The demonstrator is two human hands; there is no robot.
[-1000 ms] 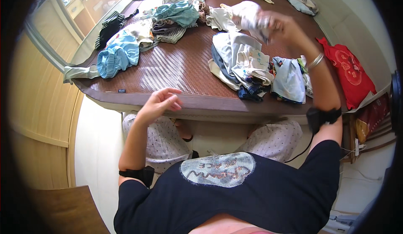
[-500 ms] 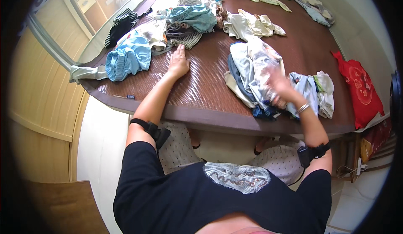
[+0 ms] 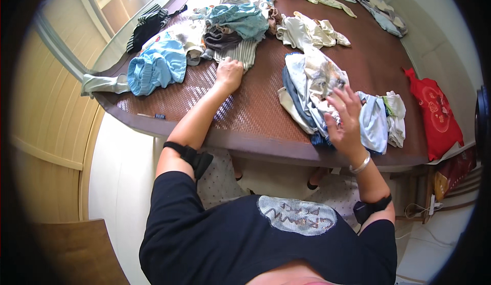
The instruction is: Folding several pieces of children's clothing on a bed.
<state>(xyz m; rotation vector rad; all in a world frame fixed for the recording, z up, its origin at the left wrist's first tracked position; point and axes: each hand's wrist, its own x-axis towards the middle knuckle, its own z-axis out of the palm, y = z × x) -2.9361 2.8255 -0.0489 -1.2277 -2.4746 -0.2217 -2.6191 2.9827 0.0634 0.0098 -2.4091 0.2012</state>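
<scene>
My left hand is closed on the near edge of a striped garment, which stretches out from under the mixed heap of clothes. Teal shorts and a dark grey garment lie over its far part. Light blue shorts rest left of that hand. My right hand is raised with fingers spread over the near right side of a stack of folded clothes. A white printed garment tops the stack. Nothing shows in the right hand's grip.
The clothes lie on a brown woven mat over a bed. Folded light blue clothing sits right of the stack, with a red bag beyond. Cream clothes lie farther back. A black striped garment is at the far left.
My left hand has closed on the striped garment and pulled it toward me, drawing more of it out of the heap. My right hand has shifted slightly nearer, its fingers spread.
</scene>
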